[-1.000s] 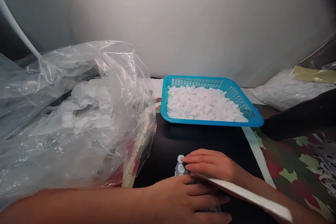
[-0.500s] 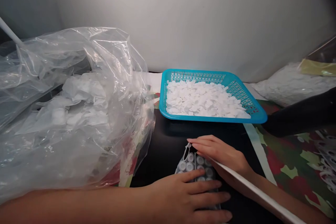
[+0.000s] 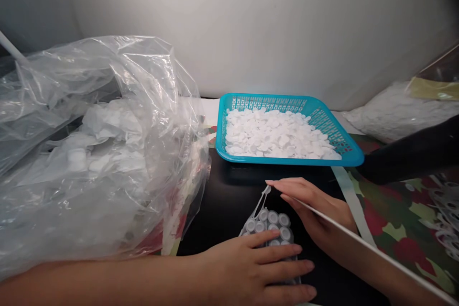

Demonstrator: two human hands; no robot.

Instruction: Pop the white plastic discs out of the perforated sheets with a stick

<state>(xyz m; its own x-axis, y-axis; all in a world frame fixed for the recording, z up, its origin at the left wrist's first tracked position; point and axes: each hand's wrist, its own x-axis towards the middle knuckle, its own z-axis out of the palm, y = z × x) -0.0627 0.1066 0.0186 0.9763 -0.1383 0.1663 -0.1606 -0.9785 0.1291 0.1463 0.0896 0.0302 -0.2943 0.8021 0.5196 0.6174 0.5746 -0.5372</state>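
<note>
Right grip (image 3: 317, 205) has slid up beside the cap sheet's (image 3: 272, 218) loop, fingers together — left grip (image 3: 251, 263) lies open on the sheet; blue basket (image 3: 265, 99) of white discs (image 3: 276, 134) beyond.

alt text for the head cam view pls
Two hands work on a black tabletop: the left hand lies flat on a strip of round white caps, the right hand beside its top end. Behind are a blue plastic basket of white discs and a clear plastic bag.

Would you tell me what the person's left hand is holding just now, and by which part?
Nothing is gripped: the left hand lies open, fingers spread, over the lower part of a sheet of small white caps.
</note>
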